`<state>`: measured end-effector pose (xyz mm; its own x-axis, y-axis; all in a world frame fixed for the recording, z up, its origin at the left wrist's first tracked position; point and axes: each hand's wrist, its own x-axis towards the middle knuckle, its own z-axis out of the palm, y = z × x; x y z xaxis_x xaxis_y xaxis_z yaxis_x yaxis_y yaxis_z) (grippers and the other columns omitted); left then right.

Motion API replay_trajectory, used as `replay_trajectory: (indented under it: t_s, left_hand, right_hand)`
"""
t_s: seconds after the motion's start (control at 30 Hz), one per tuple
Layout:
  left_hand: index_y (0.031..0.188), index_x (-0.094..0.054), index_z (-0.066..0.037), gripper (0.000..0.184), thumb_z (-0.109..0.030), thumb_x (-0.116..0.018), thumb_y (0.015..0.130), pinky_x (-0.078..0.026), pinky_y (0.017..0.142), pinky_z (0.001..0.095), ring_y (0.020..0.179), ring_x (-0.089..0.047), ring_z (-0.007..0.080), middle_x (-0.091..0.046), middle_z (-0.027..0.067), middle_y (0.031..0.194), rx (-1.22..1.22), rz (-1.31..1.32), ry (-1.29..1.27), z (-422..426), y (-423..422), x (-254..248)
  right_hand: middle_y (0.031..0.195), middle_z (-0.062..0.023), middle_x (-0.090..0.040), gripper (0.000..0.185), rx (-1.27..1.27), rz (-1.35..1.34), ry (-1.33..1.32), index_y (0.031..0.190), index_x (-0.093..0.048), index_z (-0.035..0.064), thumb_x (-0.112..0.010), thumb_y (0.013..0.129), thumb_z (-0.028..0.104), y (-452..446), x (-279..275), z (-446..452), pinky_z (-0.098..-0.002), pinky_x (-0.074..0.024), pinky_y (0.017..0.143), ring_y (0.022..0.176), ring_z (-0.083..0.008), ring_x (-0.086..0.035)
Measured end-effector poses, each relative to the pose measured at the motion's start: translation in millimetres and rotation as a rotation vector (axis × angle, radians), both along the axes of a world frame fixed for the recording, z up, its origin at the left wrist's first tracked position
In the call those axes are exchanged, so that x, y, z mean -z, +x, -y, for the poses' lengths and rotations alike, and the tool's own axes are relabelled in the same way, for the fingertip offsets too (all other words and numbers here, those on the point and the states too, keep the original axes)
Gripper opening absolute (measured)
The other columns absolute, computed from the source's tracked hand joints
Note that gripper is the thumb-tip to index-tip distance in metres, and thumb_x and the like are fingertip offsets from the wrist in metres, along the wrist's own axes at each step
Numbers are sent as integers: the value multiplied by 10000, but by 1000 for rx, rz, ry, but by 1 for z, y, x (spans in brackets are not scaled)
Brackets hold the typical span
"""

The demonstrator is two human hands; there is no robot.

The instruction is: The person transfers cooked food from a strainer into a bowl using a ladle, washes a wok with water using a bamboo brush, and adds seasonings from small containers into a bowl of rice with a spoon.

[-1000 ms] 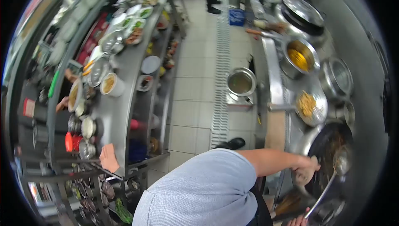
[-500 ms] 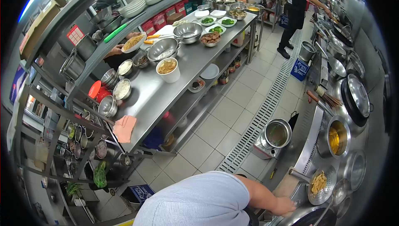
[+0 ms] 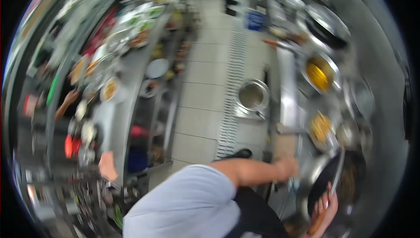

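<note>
My right hand (image 3: pixel 326 207), low at the right, is closed round a ladle (image 3: pixel 337 172) with a wooden grip and a long metal shaft. The shaft slants up over a dark wok (image 3: pixel 326 181) on the range. My left hand (image 3: pixel 286 169) is at the range's front edge, left of the wok; motion blur smears its fingers, and whether it grips anything is unclear. Just above it lies a flat tan piece (image 3: pixel 286 145). Beyond the wok is a perforated strainer (image 3: pixel 321 127) holding yellow pieces. Farther up stands a pot (image 3: pixel 331 69) of yellow liquid.
A steel pot (image 3: pixel 253 94) of liquid stands low beside the floor drain (image 3: pixel 229 111). Bowls, dishes and a pink cloth (image 3: pixel 107 166) line the steel counter (image 3: pixel 124 124) at left. Another person's hand (image 3: pixel 70 98) shows behind it. A lidded wok (image 3: pixel 326 23) sits farther along the range.
The view has swung toward the range and blurred. My right hand has come into sight on the ladle. My left hand shows higher in the picture.
</note>
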<state>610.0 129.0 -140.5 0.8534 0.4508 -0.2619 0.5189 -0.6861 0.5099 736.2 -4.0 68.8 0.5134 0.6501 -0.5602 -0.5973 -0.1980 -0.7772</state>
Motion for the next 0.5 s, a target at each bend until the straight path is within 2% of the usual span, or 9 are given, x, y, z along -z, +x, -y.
replay_trajectory:
  t_s: [0.03, 0.07, 0.13, 0.17, 0.27, 0.33, 0.37, 0.43, 0.5]
  left_hand:
    - [989, -680, -24, 335, -258, -727, 753, -507, 870, 441, 1046, -586, 328, -605, 151, 1069, 35, 7, 38, -7, -17, -35]
    - [1065, -640, -31, 465, -315, -757, 715, -490, 880, 464, 1055, -570, 341, -567, 163, 1135, 20, 9, -7, -10, -14, -31]
    - [1092, -556, -47, 509, -340, -745, 721, -475, 844, 477, 1002, -564, 381, -565, 194, 1047, -101, 338, -44, -32, -40, -66]
    - [1068, -552, -28, 510, -362, -739, 730, -470, 825, 470, 978, -560, 386, -558, 197, 1005, -98, 335, 35, -49, -45, -80]
    - [1081, -541, -8, 525, -378, -723, 757, -474, 820, 443, 979, -560, 353, -567, 204, 1009, -276, 474, 383, -101, -59, -68]
    - [1108, -527, -2, 524, -380, -699, 788, -492, 819, 450, 959, -593, 361, -582, 212, 1028, -335, 230, 386, -123, -65, -65]
    - [1108, -527, -2, 524, -380, -699, 788, -492, 819, 450, 959, -593, 361, -582, 212, 1028, -323, 236, 380, -130, -63, -62]
    - [1144, -517, 16, 535, -361, -686, 805, -517, 803, 454, 952, -632, 378, -623, 217, 1019, -229, -106, 146, -142, -57, -50]
    - [1129, -532, 17, 503, -341, -678, 809, -526, 791, 459, 936, -646, 387, -642, 227, 999, -199, -168, 72, -151, -46, -30]
  right_hand:
    - [578, 18, -393, 389, -11, 1, -2, 1315, -467, -30, -394, 961, 114, 6, 4, -6, -238, -292, 303, 337, -87, -355]
    - [585, 3, -419, 391, -49, -16, -5, 1313, -469, -20, -423, 943, 96, 8, -1, -3, -242, -311, 321, 342, -97, -370]
    - [597, -22, -450, 394, -36, 21, -9, 1308, -468, -14, -441, 924, 71, 7, -2, 5, -250, -342, 341, 352, -118, -402]
    - [601, -34, -462, 384, -36, 61, -31, 1293, -470, -14, -446, 917, 62, 6, -4, 7, -252, -354, 348, 358, -127, -417]
    - [607, -46, -482, 345, -68, 135, -104, 1245, -481, -8, -461, 906, 48, 4, -8, 13, -250, -378, 364, 373, -137, -447]
    - [607, -46, -492, 336, -63, 152, -106, 1233, -484, 2, -475, 901, 53, 5, -7, 16, -245, -383, 369, 380, -134, -459]
    - [607, -44, -494, 343, -74, 162, -116, 1238, -482, 5, -482, 899, 56, 7, -7, 16, -243, -385, 368, 381, -131, -462]
    - [604, -37, -497, 363, -88, 175, -134, 1252, -473, 4, -496, 894, 59, 8, -10, 13, -235, -390, 366, 387, -119, -465]
    - [607, -38, -497, 366, -87, 171, -141, 1256, -472, 3, -498, 895, 59, 6, -11, 11, -234, -395, 367, 392, -117, -467]
